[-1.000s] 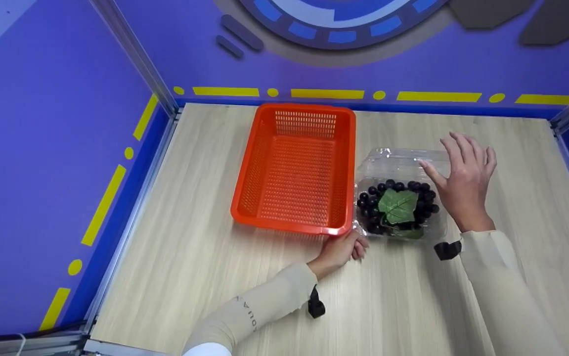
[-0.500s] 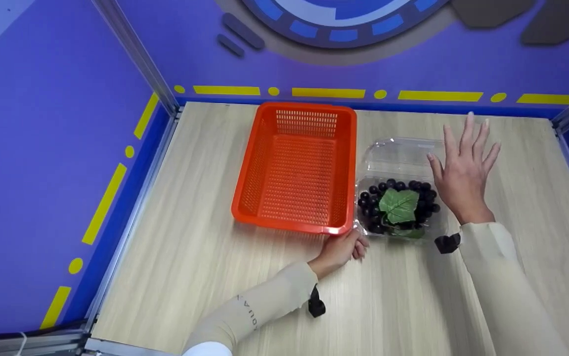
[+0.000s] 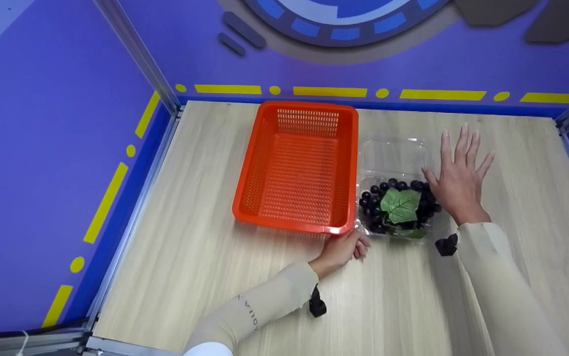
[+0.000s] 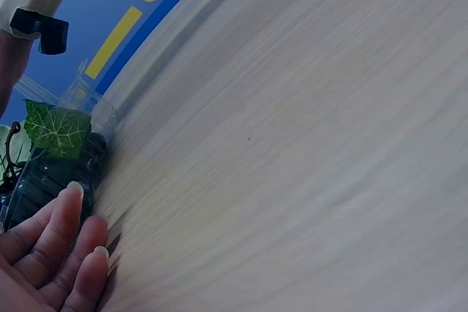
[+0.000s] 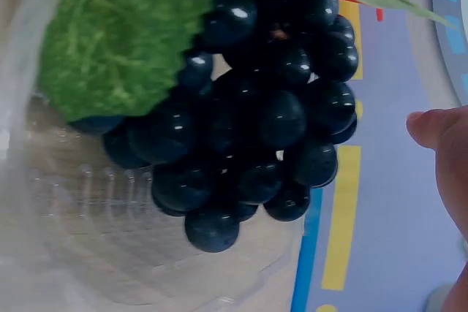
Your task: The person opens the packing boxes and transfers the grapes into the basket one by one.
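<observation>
A bunch of dark grapes with a green leaf lies in a clear plastic clamshell box. Its lid is folded back, flat toward the rear. My left hand is at the box's front left corner, fingers loosely bent and right at the plastic; its thumb is hidden, so I cannot tell whether it pinches the edge. Spread wide, the fingers of my right hand point to the back wall, the palm overlapping the box's right side. The right wrist view shows the grapes close up.
A red perforated basket, with nothing in it, stands just left of the box, its rim beside my left hand. Blue panels with yellow marks enclose the pale wooden table at the back and sides.
The lid has gone from partly raised to flat at the back. My right hand straightened and spread its fingers, then shifted slightly left. The left hand stayed in place.
</observation>
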Demonstrator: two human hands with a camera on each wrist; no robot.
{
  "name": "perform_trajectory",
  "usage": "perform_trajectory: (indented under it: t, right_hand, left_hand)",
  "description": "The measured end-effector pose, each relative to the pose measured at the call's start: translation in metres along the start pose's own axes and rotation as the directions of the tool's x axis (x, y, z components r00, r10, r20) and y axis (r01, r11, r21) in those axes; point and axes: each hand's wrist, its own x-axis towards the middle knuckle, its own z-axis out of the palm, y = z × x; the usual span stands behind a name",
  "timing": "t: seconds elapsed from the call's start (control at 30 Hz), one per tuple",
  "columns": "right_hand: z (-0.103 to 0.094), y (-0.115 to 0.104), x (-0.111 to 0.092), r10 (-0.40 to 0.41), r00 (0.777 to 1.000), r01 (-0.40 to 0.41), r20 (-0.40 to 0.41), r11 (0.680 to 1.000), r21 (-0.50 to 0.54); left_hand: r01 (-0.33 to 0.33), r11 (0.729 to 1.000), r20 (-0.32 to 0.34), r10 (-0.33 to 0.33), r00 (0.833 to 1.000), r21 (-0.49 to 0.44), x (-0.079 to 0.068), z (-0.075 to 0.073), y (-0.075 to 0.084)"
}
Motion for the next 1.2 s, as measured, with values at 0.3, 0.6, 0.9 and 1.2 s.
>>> perform_trajectory:
  t: [0.3, 0.6, 0.9, 1.2]
  right_hand:
    - [0.007, 0.006, -0.01, 0.03, 0.997, -0.035, 0.071, 0.998, 0.061]
    - [0.011, 0.013, -0.021, 0.072, 0.993, -0.084, 0.095, 0.987, 0.137]
    - [0.01, 0.022, -0.029, 0.126, 0.976, -0.159, 0.176, 0.97, 0.183]
    - [0.016, 0.025, -0.035, 0.144, 0.97, -0.187, 0.198, 0.958, 0.217]
  left_hand:
    - [0.008, 1.0, -0.013, -0.008, 1.0, 0.017, 0.0, 0.001, 0.0]
    - [0.035, 0.999, -0.002, -0.035, 0.999, 0.006, 0.0, 0.001, 0.002]
    - [-0.033, 0.997, 0.014, 0.032, 0.999, 0.068, -0.003, 0.0, 0.001]
    - [-0.135, 0.952, 0.082, 0.117, 0.99, 0.276, -0.013, 0.003, 0.002]
